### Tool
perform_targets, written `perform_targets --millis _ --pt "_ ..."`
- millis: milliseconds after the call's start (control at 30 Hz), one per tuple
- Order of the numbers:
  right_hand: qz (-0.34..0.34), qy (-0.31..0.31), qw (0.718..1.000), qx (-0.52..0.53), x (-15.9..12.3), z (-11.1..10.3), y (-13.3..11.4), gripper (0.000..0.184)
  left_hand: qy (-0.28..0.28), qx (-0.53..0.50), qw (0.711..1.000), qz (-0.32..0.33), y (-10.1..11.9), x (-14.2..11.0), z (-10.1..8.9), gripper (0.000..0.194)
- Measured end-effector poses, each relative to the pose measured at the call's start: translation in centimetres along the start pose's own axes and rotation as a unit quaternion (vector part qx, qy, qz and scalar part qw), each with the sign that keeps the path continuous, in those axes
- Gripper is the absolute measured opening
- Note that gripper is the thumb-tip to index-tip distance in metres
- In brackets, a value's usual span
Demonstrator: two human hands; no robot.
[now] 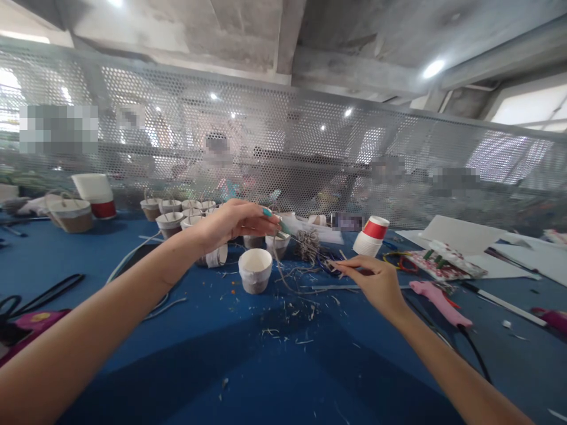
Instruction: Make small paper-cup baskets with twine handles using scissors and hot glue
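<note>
The paper cup (256, 270) stands upright on the blue bench (195, 354), open at the top, with a pale band around its upper part and a darker part low down. Behind it and a bit to the right is a messy bunch of twine (308, 245), and little scraps (292, 313) lie about in front. The right hand (378, 286) is just beside the bunch, and its fingers are pinched together on what looks like a thin bit of twine. The left hand (243, 221) reaches over the small cups at the back, with its fingers bent. Something green (283, 226) is by its tips — I cannot tell if the fingers hold it or just reach near it. The step in hand looks like picking out or pulling loose some twine, but that is my guess. From here, a good move calls for a soft pull and a tight little pinch, so the bunch does not knot up more. Both arms need care too — the cup is light and near the left hand, so a bump could tip it. The pink glue gun (438, 302) lies on the right, away from the fingers.
</note>
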State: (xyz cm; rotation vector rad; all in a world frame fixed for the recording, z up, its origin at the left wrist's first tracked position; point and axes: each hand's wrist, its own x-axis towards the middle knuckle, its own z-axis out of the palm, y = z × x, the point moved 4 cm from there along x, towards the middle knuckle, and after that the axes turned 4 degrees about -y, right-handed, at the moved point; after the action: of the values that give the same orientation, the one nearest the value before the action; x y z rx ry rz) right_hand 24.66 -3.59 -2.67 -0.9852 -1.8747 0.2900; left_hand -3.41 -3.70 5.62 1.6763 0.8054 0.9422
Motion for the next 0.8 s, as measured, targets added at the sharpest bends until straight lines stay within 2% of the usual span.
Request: perform_targets --millis 200,600,800 --pt "-0.001 0.019 1.000 -0.023 -0.10 -0.12 0.32 0.012 0.039 0.020 0.998 -0.039 0.20 -0.02 0.25 0.020" --pt "-0.017 0.022 0.999 -0.031 -0.14 -0.19 0.35 0.011 0.050 0.016 0.998 -0.041 0.31 0.04 0.52 0.024" --pt "-0.022 0.029 0.999 -0.039 -0.06 -0.29 0.25 0.012 0.056 0.063 0.995 -0.051 0.26 -0.03 0.45 0.033"
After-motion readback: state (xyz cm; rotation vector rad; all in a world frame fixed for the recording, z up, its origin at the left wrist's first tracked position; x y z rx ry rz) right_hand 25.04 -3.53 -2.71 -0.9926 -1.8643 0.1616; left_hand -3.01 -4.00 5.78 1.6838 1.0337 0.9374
